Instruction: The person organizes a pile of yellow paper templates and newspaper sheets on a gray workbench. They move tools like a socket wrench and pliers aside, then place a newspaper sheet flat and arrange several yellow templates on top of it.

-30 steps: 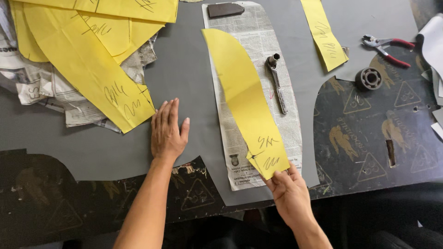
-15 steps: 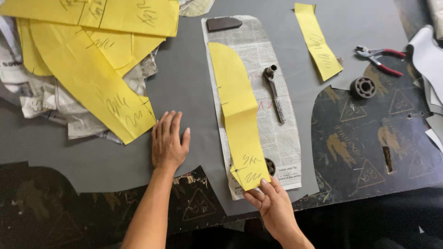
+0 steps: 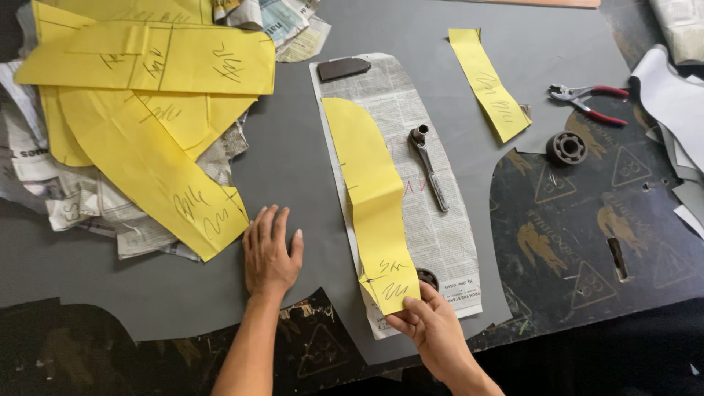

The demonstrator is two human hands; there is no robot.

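Pinching the yellow pattern strip (image 3: pixel 374 213), the right hand (image 3: pixel 433 330); left hand (image 3: pixel 270 253) flat, fingers spread.

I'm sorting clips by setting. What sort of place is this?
Probably a pattern-cutting workshop, perhaps for leather or upholstery. Yellow paper templates lie on a grey sheet, and pliers and a wrench lie on the worktable.

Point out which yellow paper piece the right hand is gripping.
The long curved yellow piece on the newspaper sheet; the right hand pinches its near end. The short yellow strip and the yellow pile lie untouched.
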